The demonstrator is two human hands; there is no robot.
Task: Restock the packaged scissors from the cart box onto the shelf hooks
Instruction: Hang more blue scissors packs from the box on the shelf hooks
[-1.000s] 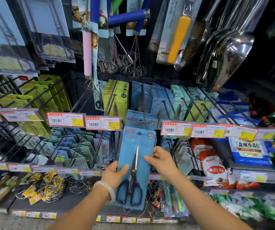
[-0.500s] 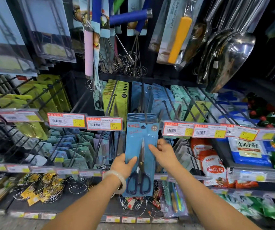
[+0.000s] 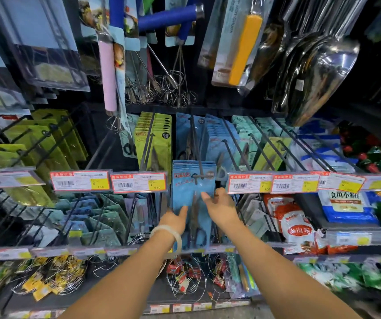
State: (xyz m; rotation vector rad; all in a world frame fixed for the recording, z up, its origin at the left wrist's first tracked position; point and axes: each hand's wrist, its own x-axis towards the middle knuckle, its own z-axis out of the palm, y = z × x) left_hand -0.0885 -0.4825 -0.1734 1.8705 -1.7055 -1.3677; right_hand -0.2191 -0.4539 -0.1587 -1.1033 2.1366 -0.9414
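Where the blue scissors pack (image 3: 193,199) hangs at the centre of the head view, its long axis runs twelve to six o'clock, card top up and the dark scissor handles low, half hidden behind the left wrist. The hang-hole at the card's twelve o'clock edge appears already threaded on the shelf hook (image 3: 199,166), whose crossbar tip shows in front of the card; further blue cards of the same sort are stacked just behind it on the same hook.

Left hand (image 3: 175,218): at seven o'clock of the pack, thumb laid flat on the card face, the other fingers out of sight behind the card's left edge; grip judged loose, a steadying pinch at most. A pale bangle (image 3: 168,236) sits on this wrist.

Right hand (image 3: 220,204): at four o'clock of the pack, fingertips touching the card face and its right edge, fingers partly curled; whether it truly pinches the card cannot be told through the blur.

Governing relation: the hook lies at twelve o'clock from both hands and the card hangs straight below it. Both hands are about equally near. Judged next: push the card back along the hook toward the stack, then let go.

Flanking: price tags (image 3: 138,182) at nine o'clock and price labels (image 3: 250,183) at three o'clock, on the same rail. Green carded packs (image 3: 156,139) hang at eleven o'clock, further back.
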